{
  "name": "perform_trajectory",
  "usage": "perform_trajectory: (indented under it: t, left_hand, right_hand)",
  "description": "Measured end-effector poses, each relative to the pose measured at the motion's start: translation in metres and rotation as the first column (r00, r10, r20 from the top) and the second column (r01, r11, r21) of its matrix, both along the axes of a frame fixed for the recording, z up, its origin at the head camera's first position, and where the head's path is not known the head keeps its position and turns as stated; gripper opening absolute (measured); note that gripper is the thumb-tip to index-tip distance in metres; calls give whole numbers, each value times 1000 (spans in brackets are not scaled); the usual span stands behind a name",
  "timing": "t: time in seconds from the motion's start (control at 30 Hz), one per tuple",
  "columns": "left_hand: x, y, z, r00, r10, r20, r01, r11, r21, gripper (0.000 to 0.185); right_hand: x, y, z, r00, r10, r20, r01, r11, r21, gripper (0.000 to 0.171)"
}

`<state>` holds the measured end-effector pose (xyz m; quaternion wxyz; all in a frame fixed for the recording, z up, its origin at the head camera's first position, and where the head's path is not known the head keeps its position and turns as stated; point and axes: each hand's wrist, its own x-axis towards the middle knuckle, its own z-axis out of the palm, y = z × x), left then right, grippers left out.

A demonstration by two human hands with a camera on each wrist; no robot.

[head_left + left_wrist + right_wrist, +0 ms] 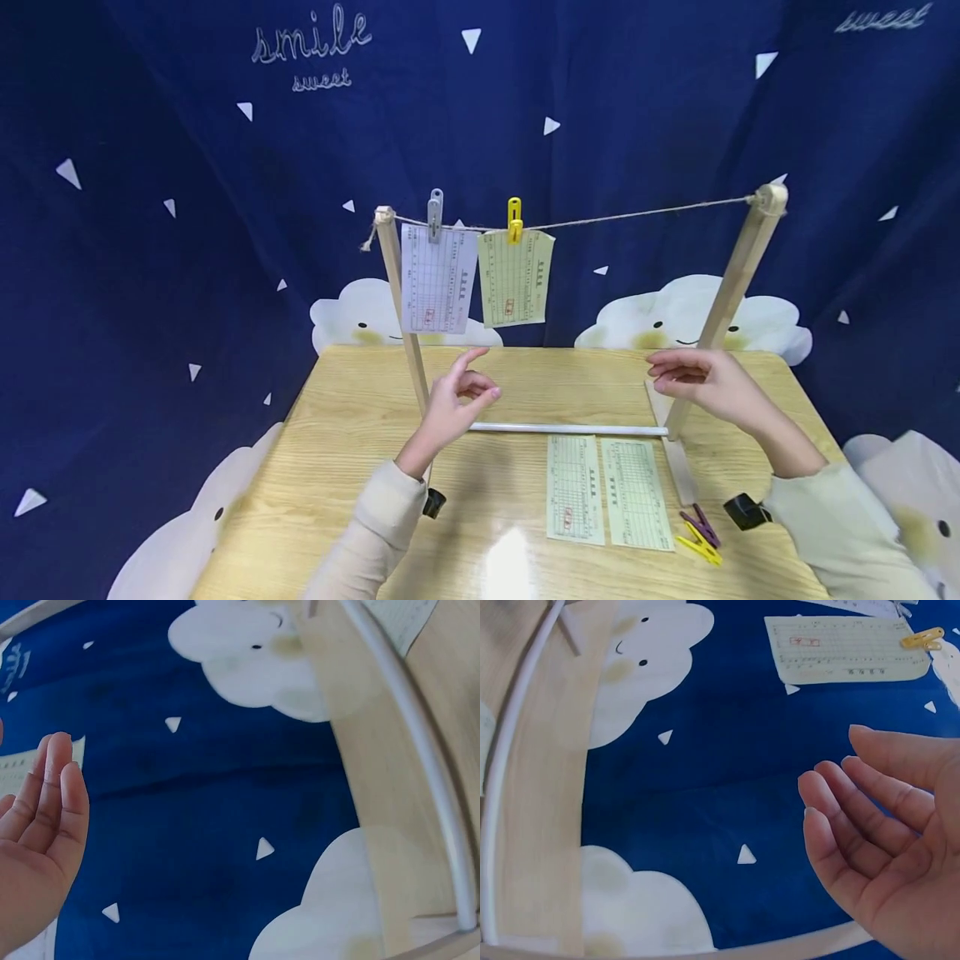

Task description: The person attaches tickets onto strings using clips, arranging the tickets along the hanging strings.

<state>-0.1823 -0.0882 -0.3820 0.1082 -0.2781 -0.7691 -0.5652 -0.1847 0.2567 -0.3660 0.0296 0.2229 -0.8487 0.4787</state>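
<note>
A white slip [438,279] hangs from the string [630,214] under a grey clothespin [435,215]. Beside it a yellow-green slip [516,279] hangs under a yellow clothespin [514,220]. My left hand [456,404] is in the air below the hanging slips, fingers loosely bent and holding nothing. On the other side my right hand [708,379] hovers in front of the right post [731,292], also without anything in its fingers. Two more printed slips, a left one [574,492] and a right one [637,496], lie on the table.
A purple clothespin [701,525] and a yellow one [699,546] lie near the right slip. The left post [401,308] and a white rod [570,429] complete the frame on the wooden table [330,467]. Behind hangs a dark blue curtain [187,275].
</note>
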Motion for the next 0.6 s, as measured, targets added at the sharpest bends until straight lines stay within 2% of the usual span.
perform_trajectory:
  t: [0.27, 0.6]
  left_hand:
    - [3, 7, -13, 994, -49, 93, 53, 998, -38, 53]
    - [2, 17, -25, 978, -121, 168, 131, 990, -50, 61]
  right_hand:
    - [5, 14, -19, 999, 21, 30, -21, 1000, -2, 30]
    - [9, 26, -29, 999, 16, 48, -16, 1000, 1, 30]
